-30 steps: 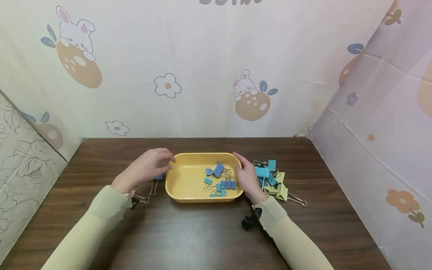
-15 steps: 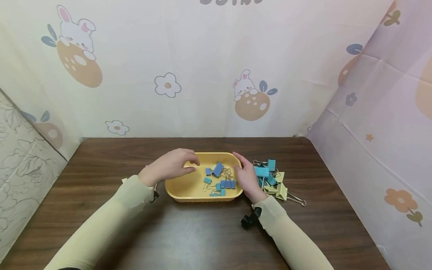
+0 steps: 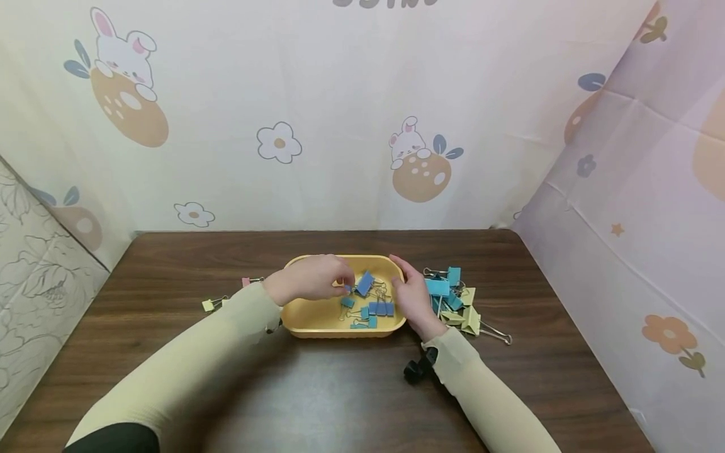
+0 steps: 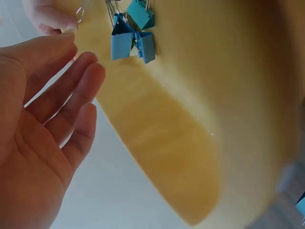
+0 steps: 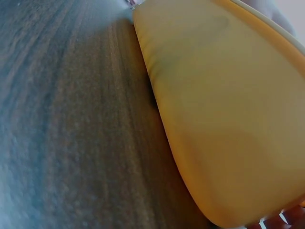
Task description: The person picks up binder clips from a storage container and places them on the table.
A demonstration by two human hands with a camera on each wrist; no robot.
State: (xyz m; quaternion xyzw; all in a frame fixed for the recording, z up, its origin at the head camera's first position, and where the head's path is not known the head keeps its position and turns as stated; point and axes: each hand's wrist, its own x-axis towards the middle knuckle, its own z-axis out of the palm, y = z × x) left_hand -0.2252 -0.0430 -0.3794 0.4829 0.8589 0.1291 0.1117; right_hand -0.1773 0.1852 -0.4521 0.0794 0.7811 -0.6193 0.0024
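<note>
A yellow plastic tray stands on the table, with several blue and teal binder clips toward its right side. My right hand grips the tray's right end, thumb over the rim. My left hand reaches over the tray from the left, its fingertips at a small blue binder clip. In the left wrist view the left hand's fingers look loosely bent, with no clip visible between them. The right wrist view shows the tray's outer wall; the right hand's grip is mostly hidden there.
A pile of teal binder clips and yellow-green binder clips lies right of the tray. Left of it are a small yellow-green clip and a pink clip, partly behind the left sleeve. A patterned curtain hangs behind the table.
My left hand has moved right, from beside the tray's left rim to over the clips inside. The right hand and tray have stayed in place.
</note>
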